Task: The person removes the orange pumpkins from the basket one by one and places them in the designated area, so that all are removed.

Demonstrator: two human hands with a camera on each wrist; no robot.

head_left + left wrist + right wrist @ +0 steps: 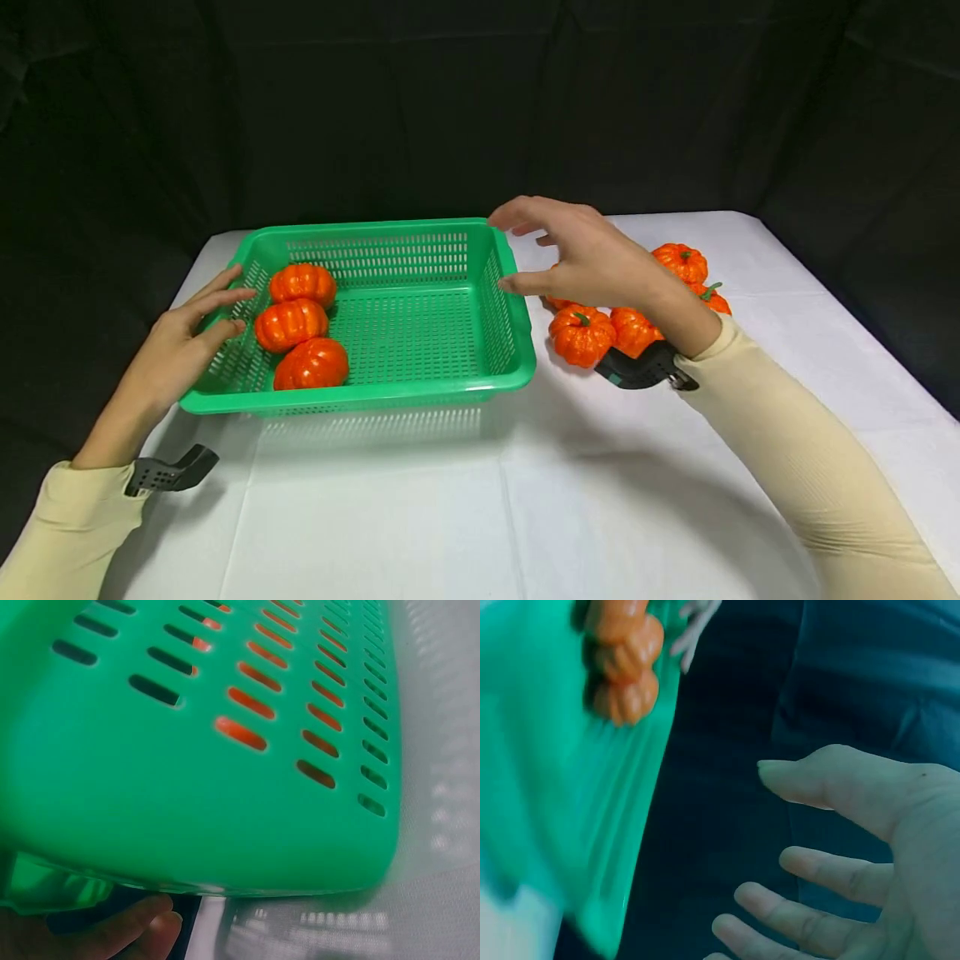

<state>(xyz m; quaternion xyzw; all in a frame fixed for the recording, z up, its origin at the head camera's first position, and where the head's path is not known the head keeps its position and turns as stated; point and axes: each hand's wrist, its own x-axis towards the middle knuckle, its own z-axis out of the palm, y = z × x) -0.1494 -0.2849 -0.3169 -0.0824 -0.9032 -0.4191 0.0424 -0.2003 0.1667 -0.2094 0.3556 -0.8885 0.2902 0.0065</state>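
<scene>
A green plastic basket (360, 390) with slotted walls stands on the white-covered table. Three orange pumpkins sit in a row along its left side: a back one (303, 285), a middle one (291, 325) and a front one (312, 363). My left hand (174, 346) is at the basket's left rim, its fingers loosely spread; whether it touches the rim I cannot tell. In the left wrist view, its fingertips (154, 926) show just past the basket's edge. My right hand (581, 250) hovers by the right rim, holding nothing, with thumb and fingers spread apart (847, 877).
Several small pumpkins lie right of the basket, partly hidden by my right forearm; among them are a front one (582, 335) and a back one (681, 263). A black cloth (375, 108) hangs behind the white table (390, 517).
</scene>
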